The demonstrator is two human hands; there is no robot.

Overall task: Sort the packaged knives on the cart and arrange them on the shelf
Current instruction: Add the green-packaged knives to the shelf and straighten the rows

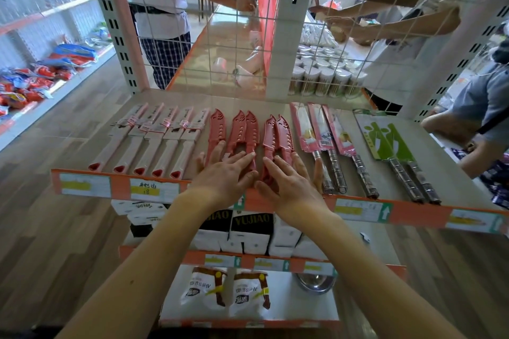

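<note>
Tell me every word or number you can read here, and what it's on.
"YUJIAO": on the black boxes.
Handwritten price tag: too blurred to read.
White pouches: print too small to read.
Packaged knives: labels too small to read.

Both hands flat on red knives, shelf.

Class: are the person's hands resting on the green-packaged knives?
No, the left hand and right hand press flat on the red knives, while the green packs lie untouched to the right.
</note>
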